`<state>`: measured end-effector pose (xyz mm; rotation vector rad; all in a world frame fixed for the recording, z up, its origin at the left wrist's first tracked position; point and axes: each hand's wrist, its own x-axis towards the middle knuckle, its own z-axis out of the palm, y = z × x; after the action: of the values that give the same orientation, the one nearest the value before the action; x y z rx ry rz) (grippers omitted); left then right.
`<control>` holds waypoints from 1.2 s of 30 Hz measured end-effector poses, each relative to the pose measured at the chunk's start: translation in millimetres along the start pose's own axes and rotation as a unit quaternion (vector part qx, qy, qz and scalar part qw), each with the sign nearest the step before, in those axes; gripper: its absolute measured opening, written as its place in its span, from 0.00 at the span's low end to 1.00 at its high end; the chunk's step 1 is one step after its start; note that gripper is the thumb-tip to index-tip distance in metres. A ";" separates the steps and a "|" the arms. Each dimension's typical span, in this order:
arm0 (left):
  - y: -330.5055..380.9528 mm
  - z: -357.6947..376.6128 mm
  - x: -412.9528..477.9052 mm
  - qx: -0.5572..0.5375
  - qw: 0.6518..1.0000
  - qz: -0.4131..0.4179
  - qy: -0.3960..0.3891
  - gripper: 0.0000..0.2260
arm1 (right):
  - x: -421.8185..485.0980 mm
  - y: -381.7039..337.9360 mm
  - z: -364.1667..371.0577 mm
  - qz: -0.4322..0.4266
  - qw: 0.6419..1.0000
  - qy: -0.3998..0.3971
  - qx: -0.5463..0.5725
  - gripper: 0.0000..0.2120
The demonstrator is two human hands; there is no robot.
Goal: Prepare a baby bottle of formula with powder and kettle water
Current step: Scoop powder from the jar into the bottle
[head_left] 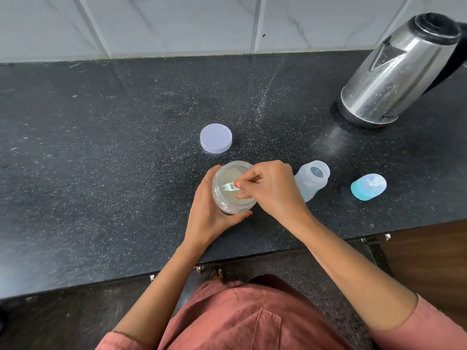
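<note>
My two grips.
Left hand (207, 210) grips clear round plastic powder jar (233, 195); right hand (270, 188) pinches translucent scoop (228, 186) at its mouth (steel kettle (394, 72) base lettering illegible).

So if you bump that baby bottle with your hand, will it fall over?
Probably. The baby bottle looks like thin see-through plastic and seems empty, so it is likely very light. It stands upright, open-topped, close beside the right hand, so a nudge could tip it. Being plastic, it probably would not break.
</note>
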<state>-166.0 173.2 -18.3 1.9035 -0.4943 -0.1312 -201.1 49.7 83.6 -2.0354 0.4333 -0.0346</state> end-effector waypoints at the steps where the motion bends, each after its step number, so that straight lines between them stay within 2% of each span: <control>1: -0.1 0.0 0.4 -0.003 1.000 0.002 -0.001 0.44 | -0.7 -0.3 -0.8 -0.004 1.000 -0.001 -0.003 0.05; 8: 6.5 -3.1 5.1 -0.032 0.999 0.024 0.015 0.38 | -3.6 -4.0 -8.5 -0.031 0.997 -0.030 -0.058 0.05; 15: 1.4 -2.2 1.3 -0.048 0.998 0.022 0.022 0.39 | -1.4 -8.8 -8.9 0.017 0.997 -0.023 0.068 0.08; 23: 0.2 -1.5 1.4 -0.040 0.999 0.011 0.019 0.40 | -1.0 -14.8 -10.6 0.003 0.996 -0.082 -0.014 0.08; 29: -1.3 -1.9 0.1 -0.046 0.999 0.009 0.026 0.39 | -1.6 -19.1 -4.1 0.017 0.998 -0.044 0.051 0.13; 32: -1.3 -1.2 -0.1 -0.047 0.999 0.004 0.023 0.39 | -2.7 -18.7 -4.8 0.016 0.998 -0.051 0.045 0.12; 36: -3.6 -1.8 -1.2 -0.043 0.999 -0.008 0.022 0.41 | -2.3 -19.7 -7.0 -0.012 0.996 -0.087 -0.027 0.06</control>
<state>-165.6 176.3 -21.1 1.8230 -0.4376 -0.1173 -199.1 52.9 104.4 -2.0760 0.3040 0.1401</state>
